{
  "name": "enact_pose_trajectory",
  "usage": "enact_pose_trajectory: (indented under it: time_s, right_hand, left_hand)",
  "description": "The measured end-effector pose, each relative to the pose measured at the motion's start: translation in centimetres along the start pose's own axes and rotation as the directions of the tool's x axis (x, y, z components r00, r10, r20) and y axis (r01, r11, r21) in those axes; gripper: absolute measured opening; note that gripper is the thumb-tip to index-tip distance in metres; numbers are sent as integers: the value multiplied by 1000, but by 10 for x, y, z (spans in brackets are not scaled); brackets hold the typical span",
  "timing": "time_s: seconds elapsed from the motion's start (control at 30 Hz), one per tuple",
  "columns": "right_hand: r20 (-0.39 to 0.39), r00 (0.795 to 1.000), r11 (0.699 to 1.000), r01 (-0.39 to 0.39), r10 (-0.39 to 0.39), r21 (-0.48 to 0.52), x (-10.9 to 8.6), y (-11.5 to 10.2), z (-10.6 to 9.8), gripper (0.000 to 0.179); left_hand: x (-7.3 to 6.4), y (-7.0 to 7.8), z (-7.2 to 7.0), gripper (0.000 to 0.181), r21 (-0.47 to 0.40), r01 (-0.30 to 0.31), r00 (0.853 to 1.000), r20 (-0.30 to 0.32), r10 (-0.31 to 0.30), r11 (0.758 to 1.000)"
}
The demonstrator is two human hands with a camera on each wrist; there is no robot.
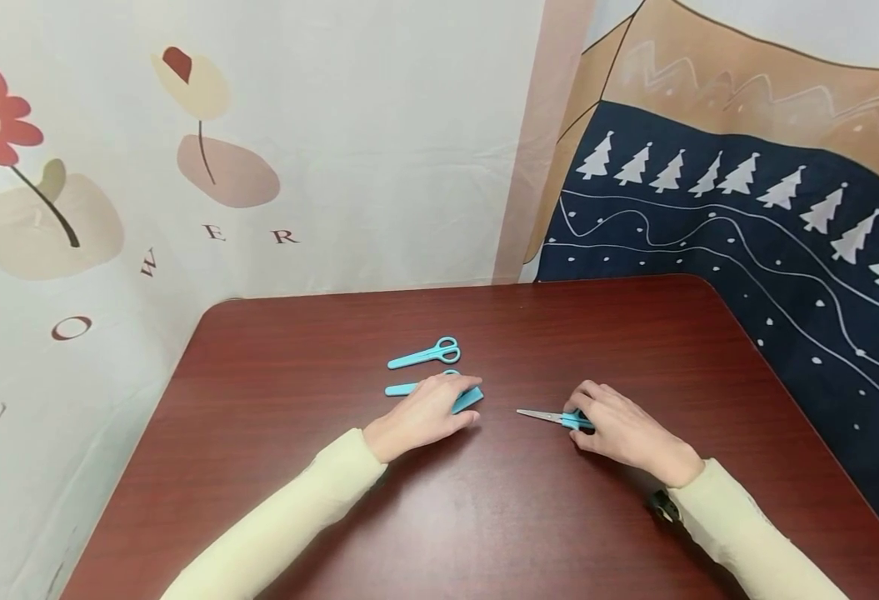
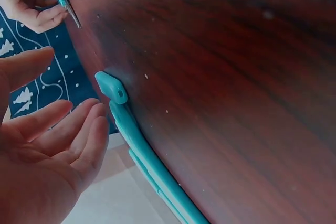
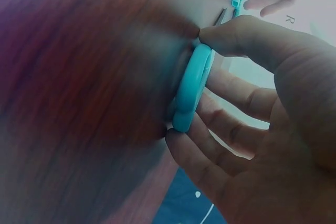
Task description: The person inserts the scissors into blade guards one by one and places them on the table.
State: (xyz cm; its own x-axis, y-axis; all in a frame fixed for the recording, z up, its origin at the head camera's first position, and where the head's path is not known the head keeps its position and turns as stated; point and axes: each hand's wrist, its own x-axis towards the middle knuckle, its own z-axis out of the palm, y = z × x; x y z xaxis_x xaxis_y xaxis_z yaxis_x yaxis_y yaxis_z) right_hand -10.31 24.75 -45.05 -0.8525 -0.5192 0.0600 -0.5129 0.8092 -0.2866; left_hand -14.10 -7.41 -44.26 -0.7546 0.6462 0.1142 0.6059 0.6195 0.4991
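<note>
My right hand (image 1: 622, 425) grips the light-blue handle of a small pair of scissors (image 1: 540, 415) low over the table, bare metal blades pointing left. In the right wrist view the scissor handle (image 3: 192, 87) sits between thumb and fingertips. Over a loose blue blade cover (image 1: 467, 400) my left hand (image 1: 424, 408) hovers, its fingers relaxed. The left wrist view shows these fingers apart from the cover (image 2: 111, 86). Partly hidden behind that hand lies a second, covered pair of scissors (image 1: 400, 389). A third covered pair of scissors (image 1: 426, 356) lies just beyond it.
The dark red wooden table (image 1: 297, 342) has rounded far corners. Behind it hangs a pale curtain (image 1: 379, 167) with flowers and letters. A dark blue cloth (image 1: 709, 225) with white trees hangs along the right side.
</note>
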Motion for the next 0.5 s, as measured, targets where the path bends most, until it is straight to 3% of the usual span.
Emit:
enact_pose_trajectory:
  time_s: [0.33, 0.5]
  right_hand:
    - [2, 1000, 1000, 1, -1, -1, -3, 2, -3, 22]
    - [-5, 1000, 1000, 7, -7, -8, -4, 2, -3, 22]
  left_hand:
    - [1, 1, 4, 44, 31, 19, 999, 32, -20, 999]
    - [0, 2, 5, 41, 54, -33, 998, 46, 31, 998]
